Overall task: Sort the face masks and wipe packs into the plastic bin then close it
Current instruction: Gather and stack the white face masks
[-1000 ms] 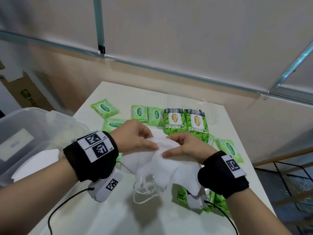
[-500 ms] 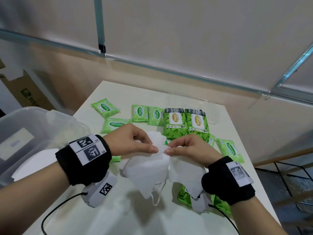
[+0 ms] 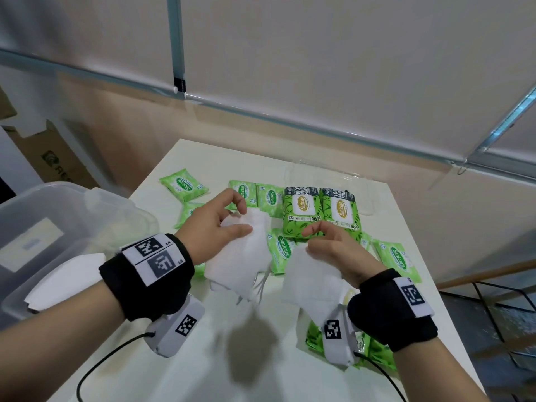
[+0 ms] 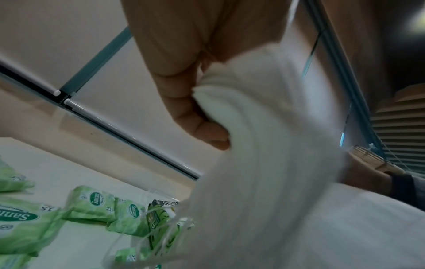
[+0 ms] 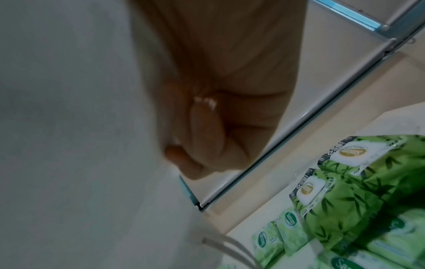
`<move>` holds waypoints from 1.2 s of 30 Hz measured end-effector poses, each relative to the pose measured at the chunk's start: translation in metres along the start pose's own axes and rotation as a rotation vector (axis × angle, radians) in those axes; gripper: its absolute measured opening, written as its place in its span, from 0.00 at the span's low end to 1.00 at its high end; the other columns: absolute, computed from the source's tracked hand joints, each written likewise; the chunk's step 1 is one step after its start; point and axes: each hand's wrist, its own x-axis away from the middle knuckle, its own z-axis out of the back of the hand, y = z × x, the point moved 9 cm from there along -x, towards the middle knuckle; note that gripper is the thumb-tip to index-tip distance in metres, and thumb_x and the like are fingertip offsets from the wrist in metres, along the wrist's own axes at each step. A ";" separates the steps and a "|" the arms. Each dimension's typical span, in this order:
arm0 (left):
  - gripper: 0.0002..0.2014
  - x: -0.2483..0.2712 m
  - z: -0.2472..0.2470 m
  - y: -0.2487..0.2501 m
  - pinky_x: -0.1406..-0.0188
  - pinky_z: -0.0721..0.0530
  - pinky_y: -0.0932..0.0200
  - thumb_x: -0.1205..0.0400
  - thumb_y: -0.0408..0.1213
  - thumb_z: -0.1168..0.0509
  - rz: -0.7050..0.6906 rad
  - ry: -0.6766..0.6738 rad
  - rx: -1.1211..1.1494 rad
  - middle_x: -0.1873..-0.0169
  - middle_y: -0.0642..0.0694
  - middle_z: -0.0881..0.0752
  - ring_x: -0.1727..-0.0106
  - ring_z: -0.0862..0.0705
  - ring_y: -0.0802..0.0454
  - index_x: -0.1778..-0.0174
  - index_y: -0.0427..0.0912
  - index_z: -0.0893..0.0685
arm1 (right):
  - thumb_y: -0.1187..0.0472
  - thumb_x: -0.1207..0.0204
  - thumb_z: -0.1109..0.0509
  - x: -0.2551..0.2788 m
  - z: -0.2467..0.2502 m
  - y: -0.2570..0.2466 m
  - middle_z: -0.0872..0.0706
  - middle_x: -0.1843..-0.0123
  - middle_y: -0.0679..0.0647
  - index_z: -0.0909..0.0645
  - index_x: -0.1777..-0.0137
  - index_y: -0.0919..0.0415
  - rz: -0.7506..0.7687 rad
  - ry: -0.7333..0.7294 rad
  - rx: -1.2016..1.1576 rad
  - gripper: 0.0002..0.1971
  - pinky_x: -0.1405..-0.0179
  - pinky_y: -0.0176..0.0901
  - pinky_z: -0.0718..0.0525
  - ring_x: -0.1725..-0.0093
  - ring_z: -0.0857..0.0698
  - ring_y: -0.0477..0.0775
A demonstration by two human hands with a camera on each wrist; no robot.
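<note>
Each hand holds white face masks above the table. My left hand (image 3: 223,227) grips one bunch of face masks (image 3: 240,262), thumb on top, ear loops dangling below; the left wrist view shows its fingers (image 4: 195,116) curled into the white fabric (image 4: 264,163). My right hand (image 3: 327,245) grips a second bunch of masks (image 3: 310,282), and the right wrist view shows its fingers (image 5: 207,136) curled against that fabric (image 5: 80,127). Green wipe packs lie on the table: two large ones (image 3: 319,210) and several small ones (image 3: 184,185). The clear plastic bin (image 3: 43,233) stands open at the left.
The white table (image 3: 261,358) ends close on the right, with a drop to the floor beyond. A clear lid (image 3: 327,175) lies flat behind the large packs. More green packs (image 3: 374,352) sit under my right wrist. A cardboard box (image 3: 52,158) stands beyond the bin.
The single white pile that both hands held together has been pulled apart into two bunches. The left hand moved left and up with one, the right hand moved right with the other.
</note>
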 end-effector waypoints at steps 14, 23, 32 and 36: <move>0.07 0.002 0.007 -0.001 0.64 0.31 0.84 0.23 0.31 0.31 0.069 0.095 -0.114 0.63 0.61 0.15 0.58 0.20 0.68 0.60 0.48 0.11 | 0.73 0.29 0.26 0.009 0.021 -0.023 0.16 0.69 0.50 0.20 0.66 0.60 0.363 0.397 -0.204 0.10 0.68 0.30 0.21 0.70 0.20 0.42; 0.35 0.006 -0.015 -0.009 0.55 0.18 0.55 0.36 0.66 0.35 0.327 -0.003 0.501 0.60 0.43 0.10 0.60 0.14 0.47 0.57 0.33 0.10 | 0.78 0.37 0.31 0.033 -0.020 -0.054 0.09 0.61 0.50 0.21 0.70 0.58 0.736 0.201 -0.045 0.13 0.42 0.39 0.18 0.45 0.11 0.48; 0.04 0.007 -0.021 -0.018 0.74 0.18 0.66 0.23 0.27 0.32 0.339 -0.024 0.565 0.73 0.46 0.12 0.74 0.15 0.54 0.63 0.34 0.14 | 0.74 0.37 0.24 0.025 -0.016 -0.043 0.11 0.57 0.40 0.16 0.57 0.49 0.608 0.153 0.192 0.18 0.46 0.27 0.24 0.50 0.15 0.36; 0.04 0.008 -0.019 -0.017 0.75 0.18 0.68 0.23 0.30 0.32 0.331 -0.049 0.600 0.71 0.46 0.12 0.72 0.15 0.52 0.63 0.36 0.14 | 0.67 0.33 0.21 0.018 0.005 -0.028 0.11 0.59 0.44 0.13 0.63 0.51 0.496 0.199 0.172 0.09 0.45 0.46 0.20 0.51 0.14 0.43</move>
